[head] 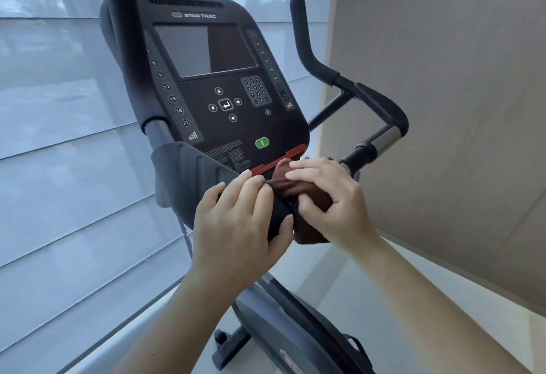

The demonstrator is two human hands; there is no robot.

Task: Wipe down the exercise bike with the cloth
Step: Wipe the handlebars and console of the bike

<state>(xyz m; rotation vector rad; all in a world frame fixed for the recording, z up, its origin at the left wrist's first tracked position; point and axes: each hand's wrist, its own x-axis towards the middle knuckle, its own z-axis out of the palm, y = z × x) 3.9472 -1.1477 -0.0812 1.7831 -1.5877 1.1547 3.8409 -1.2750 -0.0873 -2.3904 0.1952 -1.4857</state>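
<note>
Two hands work at the middle of the exercise bike [224,125], just under its screen panel [204,48]. The left hand [236,222] is curled round the black padded bar [280,214], steadying it. The right hand [331,199] clasps the brown cloth [291,188], which is wrapped round the same bar, touching the left fingers. To do this stroke well, I judge the cloth should be squeezed snugly and twisted round the bar while sliding right toward the metal grip [387,140], the left hand holding firm.
</note>
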